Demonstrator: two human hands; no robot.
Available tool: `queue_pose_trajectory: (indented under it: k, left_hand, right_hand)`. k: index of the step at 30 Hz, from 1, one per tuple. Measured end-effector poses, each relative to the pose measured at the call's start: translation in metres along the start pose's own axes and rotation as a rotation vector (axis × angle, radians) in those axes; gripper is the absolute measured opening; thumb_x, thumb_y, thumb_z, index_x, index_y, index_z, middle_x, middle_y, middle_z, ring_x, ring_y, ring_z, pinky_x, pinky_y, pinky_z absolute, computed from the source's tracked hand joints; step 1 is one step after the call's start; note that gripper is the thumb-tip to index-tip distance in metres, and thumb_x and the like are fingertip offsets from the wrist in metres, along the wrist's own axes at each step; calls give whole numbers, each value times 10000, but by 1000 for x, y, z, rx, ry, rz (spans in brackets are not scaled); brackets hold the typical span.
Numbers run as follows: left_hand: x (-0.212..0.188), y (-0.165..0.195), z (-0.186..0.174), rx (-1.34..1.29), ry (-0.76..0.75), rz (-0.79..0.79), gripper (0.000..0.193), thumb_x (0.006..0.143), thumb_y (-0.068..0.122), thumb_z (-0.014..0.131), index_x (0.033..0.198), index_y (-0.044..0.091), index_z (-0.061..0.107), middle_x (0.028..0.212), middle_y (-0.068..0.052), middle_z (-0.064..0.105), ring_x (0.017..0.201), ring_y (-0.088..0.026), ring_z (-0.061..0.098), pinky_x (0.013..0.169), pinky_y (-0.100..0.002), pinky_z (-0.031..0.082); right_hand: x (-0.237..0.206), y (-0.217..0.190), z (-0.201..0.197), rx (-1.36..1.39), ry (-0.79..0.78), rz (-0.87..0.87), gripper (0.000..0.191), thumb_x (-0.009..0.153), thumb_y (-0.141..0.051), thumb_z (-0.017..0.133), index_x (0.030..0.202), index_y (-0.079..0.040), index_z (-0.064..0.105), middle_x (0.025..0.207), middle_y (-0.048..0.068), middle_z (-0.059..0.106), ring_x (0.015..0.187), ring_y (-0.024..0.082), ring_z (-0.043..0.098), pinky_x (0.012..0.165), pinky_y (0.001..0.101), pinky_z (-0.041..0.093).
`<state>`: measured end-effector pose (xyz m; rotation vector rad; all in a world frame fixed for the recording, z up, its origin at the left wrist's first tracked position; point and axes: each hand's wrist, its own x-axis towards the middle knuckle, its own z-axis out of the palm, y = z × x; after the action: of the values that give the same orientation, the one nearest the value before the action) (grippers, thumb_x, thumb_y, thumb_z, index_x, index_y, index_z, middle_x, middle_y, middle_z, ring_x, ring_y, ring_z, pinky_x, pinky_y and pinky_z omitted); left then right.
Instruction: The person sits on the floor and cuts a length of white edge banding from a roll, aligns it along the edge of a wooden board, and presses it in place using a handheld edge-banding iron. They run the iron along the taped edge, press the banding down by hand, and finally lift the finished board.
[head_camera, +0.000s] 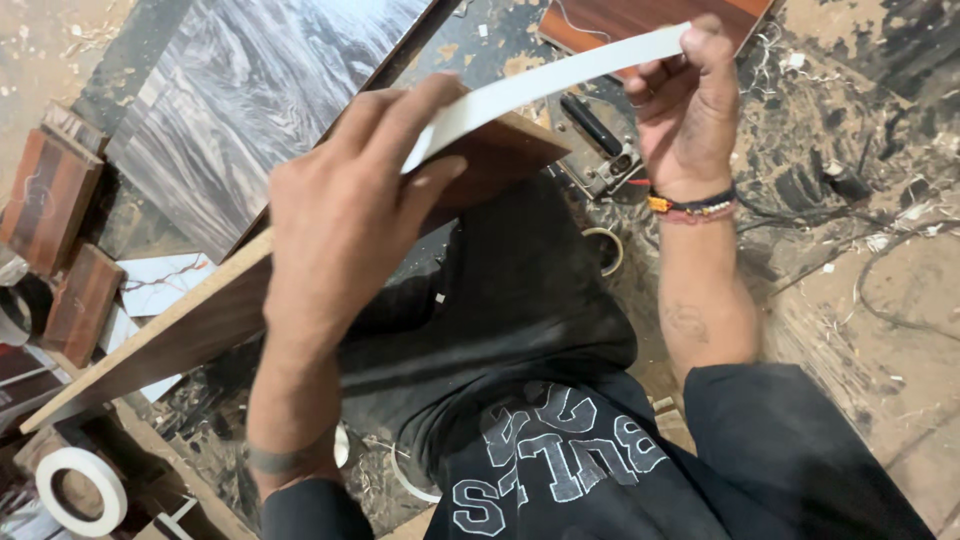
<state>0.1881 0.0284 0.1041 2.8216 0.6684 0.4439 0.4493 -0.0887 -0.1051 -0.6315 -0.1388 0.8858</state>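
A long wood-grain board (190, 330) lies tilted across my lap, its near end at the lower left. My left hand (345, 215) presses a white edge-banding strip (560, 75) onto the board's narrow edge with thumb and fingers. My right hand (690, 100), wearing beaded bracelets at the wrist, pinches the free end of the strip and holds it stretched up and to the right, above the board's far end.
A grey marble-pattern sheet (250, 100) leans at the upper left. Small wood blocks (50, 195) lie at the left, and a white tape roll (80, 490) at the lower left. A metal hand tool (605, 150) and cables rest on the shaving-strewn floor (880, 300).
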Motion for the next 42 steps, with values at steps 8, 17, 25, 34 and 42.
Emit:
queue_pose_trajectory:
  k: [8,17,25,34,42]
  left_hand:
    - [35,-4,-6,97,-101,-6,513,972,381,834,1363,146,600,1064,-79,717,678,-199,676,496,-332,452]
    - [51,13,-23,427,-328,265,303,959,384,767,1155,158,718,830,-17,689,571,-161,667,452,-315,446]
    - [70,31,-31,599,-549,394,439,906,489,684,1124,112,738,919,-43,741,604,-147,719,412,-263,461]
    - [79,33,-28,688,-549,422,342,1035,377,601,837,114,696,687,31,683,521,-111,686,412,-270,449]
    - [76,43,-29,749,-569,361,397,1017,473,552,870,143,717,691,43,737,537,-109,695,428,-276,481]
  right_hand:
    - [-19,94,-116,-77,417,178,114,957,-223,669,928,-120,630,838,29,671,766,143,658,668,300,565]
    - [-41,131,-101,-243,178,192,203,1046,-145,603,1225,-97,687,1098,-8,671,959,88,657,824,288,590]
    - [-43,132,-106,-340,19,116,308,1078,-193,620,1310,3,667,1210,45,707,1094,137,679,957,319,596]
    - [-42,144,-111,-360,-89,36,338,1060,-266,686,1225,30,687,1243,65,606,1087,159,664,927,332,616]
    - [-39,139,-110,-649,-158,-109,369,1095,-351,627,1210,-13,719,1244,36,642,1062,130,654,913,273,572]
